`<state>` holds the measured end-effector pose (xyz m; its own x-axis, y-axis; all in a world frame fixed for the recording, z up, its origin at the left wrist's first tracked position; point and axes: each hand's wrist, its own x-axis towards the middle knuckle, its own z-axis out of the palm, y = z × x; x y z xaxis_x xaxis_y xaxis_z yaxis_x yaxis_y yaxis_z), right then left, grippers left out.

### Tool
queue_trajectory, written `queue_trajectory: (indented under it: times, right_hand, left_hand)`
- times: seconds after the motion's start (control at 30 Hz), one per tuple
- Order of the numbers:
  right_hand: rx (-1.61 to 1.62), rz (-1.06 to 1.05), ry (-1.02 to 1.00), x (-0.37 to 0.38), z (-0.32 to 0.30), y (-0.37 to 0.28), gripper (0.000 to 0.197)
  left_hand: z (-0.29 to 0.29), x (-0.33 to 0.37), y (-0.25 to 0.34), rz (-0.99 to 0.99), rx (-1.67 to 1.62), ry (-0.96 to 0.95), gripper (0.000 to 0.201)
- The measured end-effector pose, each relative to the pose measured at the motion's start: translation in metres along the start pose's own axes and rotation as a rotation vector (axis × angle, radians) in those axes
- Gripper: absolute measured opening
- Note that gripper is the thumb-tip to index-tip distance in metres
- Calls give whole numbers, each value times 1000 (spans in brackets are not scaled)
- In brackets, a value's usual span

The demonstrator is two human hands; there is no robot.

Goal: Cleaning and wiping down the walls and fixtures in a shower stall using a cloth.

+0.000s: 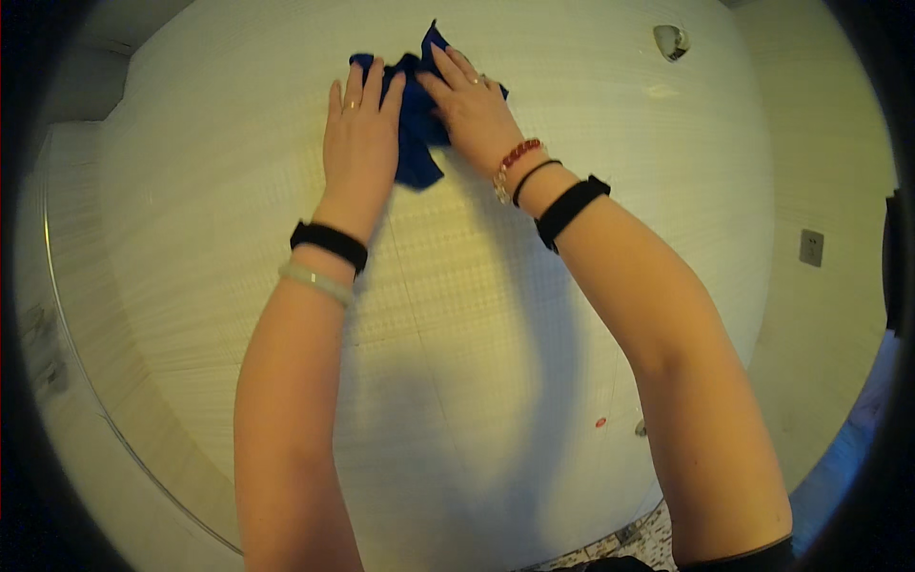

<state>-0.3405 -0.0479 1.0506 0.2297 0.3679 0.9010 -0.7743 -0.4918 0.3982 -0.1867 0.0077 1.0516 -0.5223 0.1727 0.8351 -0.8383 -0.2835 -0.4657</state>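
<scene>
A dark blue cloth (417,153), crumpled with pointed corners, lies against the pale tiled wall (257,172) high in the view. My left hand (360,143) rests flat over its left side, fingers stretched upward and apart. On the cloth's right side is my right hand (479,119), fingers spread and pointing up and to the left, pressing the fabric to the wall. Its thumb is hard to make out. Both arms reach up from the lower edge, with black bands at the wrists.
A rounded metal fixture (672,42) sits on the wall at the upper right. On the side wall at right is a small grey plate (811,248). A thin metal strip (59,276) curves down the left. Mosaic flooring (648,539) shows at the bottom, below a small red mark (600,422).
</scene>
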Motion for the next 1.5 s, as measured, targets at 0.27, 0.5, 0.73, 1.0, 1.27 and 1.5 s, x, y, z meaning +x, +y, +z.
queue_trajectory:
  times: [0.27, 0.5, 0.73, 1.0, 1.27, 1.5]
  right_hand:
    - [58, -57, 21, 11, 12, 7, 45]
    - [138, -137, 34, 2, 7, 1, 46]
    - [231, -152, -82, -49, 0, -31, 47]
    - [300, -91, -271, -1, -41, 4, 50]
    - [267, -192, -402, -56, -4, -14, 53]
    - [232, -19, -336, -65, 2, -24, 57]
  left_hand:
    - [17, 7, 1, -150, -247, -45, 49]
    - [5, -21, 14, -205, -345, -80, 59]
    - [-15, -85, 41, -292, -370, -225, 69]
    - [-27, -21, 28, -223, -408, -350, 73]
    - [-6, -74, 15, -154, -394, -499, 71]
    - [1, -59, 14, -63, -395, -364, 71]
